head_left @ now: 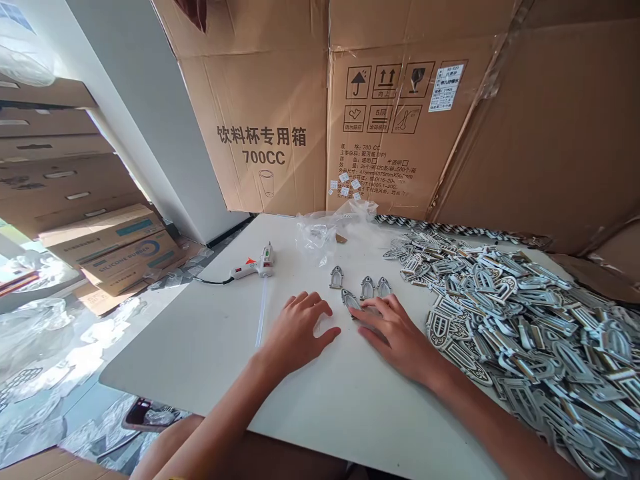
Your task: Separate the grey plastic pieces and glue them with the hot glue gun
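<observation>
My left hand (299, 331) hovers at or rests on the white tabletop, fingers curved and apart, with nothing visible in it. Close by on the right, my right hand (393, 331) has its fingertips at a small grey arch-shaped frame piece (350, 299) lying tilted on the table; whether they grip it or only touch it is hard to see. Two similar arch pieces, one (367, 287) and another (384, 287), lie just beyond the right fingers. A further arch piece (337, 277) sits slightly apart to the left.
A large heap of grey arch pieces (530, 333) covers the table's right side. A white glue gun (255, 265) and a clear glue stick (262, 312) lie left. Crumpled plastic bags (325, 233) lie at the back, before a tall cardboard box (270, 87). Cartons (125, 250) stand on the floor.
</observation>
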The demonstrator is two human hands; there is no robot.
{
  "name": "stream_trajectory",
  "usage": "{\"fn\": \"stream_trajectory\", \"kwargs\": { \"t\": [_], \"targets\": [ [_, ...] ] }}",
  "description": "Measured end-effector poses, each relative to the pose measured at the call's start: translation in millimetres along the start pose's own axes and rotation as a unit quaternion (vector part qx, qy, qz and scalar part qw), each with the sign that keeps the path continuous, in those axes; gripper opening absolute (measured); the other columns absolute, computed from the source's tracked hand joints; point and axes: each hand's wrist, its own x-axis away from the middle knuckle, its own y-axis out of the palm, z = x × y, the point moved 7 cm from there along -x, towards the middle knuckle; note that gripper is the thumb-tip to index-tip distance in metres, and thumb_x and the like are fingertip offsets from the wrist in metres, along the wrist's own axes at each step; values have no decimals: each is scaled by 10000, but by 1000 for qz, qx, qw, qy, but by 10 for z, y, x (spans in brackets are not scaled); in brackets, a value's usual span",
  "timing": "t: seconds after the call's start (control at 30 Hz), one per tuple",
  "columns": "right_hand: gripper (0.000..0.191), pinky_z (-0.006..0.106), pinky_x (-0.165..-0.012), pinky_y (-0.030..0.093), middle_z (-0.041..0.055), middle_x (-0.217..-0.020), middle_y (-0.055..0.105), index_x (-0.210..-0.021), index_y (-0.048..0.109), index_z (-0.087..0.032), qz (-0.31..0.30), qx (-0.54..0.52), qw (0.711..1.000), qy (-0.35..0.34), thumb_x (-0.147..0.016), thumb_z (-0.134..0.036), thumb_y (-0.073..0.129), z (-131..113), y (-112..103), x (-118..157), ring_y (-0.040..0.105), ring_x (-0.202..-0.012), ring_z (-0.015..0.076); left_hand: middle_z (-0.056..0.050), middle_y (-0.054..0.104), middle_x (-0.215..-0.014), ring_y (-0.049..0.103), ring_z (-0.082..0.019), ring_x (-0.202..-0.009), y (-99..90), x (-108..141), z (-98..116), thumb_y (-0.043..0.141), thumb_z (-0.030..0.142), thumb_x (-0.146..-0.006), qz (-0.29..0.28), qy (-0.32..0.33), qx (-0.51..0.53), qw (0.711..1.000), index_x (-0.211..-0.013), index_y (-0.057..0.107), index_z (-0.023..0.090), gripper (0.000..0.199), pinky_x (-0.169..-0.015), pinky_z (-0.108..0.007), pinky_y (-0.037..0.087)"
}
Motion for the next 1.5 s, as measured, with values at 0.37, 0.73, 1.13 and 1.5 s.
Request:
{"fn": "stream_trajectory", "kwargs": {
  "t": [0.37, 0.73, 1.13, 1.5],
  "targets": [
    [474, 583, -1080, 434, 158, -1554, 462, -1459, 657, -173, 234, 286, 916, 154, -1092, -320, 395, 840, -562, 44, 445, -1326, 395, -52, 774, -1059, 699, -272, -965, 11, -9, -49, 592, 140, -991, -42, 15, -39, 998, -1118, 762, 251, 239, -833, -423, 515],
    [523, 603, -965, 429, 172, -1374, 571, -1558, 571, -262, 168, 389, 894, 149, -1067, -202, 400, 1071, -468, 29, 443, -1233, 418, -60, 754, -980, 700, -259, -892, -28, 19, -44, 562, 149, -972, -6, -3, 30, 1000, -1044, 769, 258, 245, -873, -439, 543],
    [210, 505, -977, 417, 174, -1290, 561, -1045, 697, -154, 215, 282, 921, 164, -1013, -216, 500, 1117, -616, 24, 487, -1102, 346, -56, 767, -962, 703, -240, -854, -77, -5, -114, 519, 231, -996, 31, -46, 58, 997, -1047, 762, 254, 249, -808, -402, 531],
    [410, 420, -928, 494, 147, -1167, 728, -1215, 656, -146, 288, 101, 938, 166, -1035, -300, 322, 1134, -638, 57, 680, -1019, 289, -31, 770, -927, 689, -219, -830, -126, 11, -207, 591, 321, -947, 61, -125, 188, 972, -1116, 765, 294, 243, -761, -355, 554]
  ]
}}
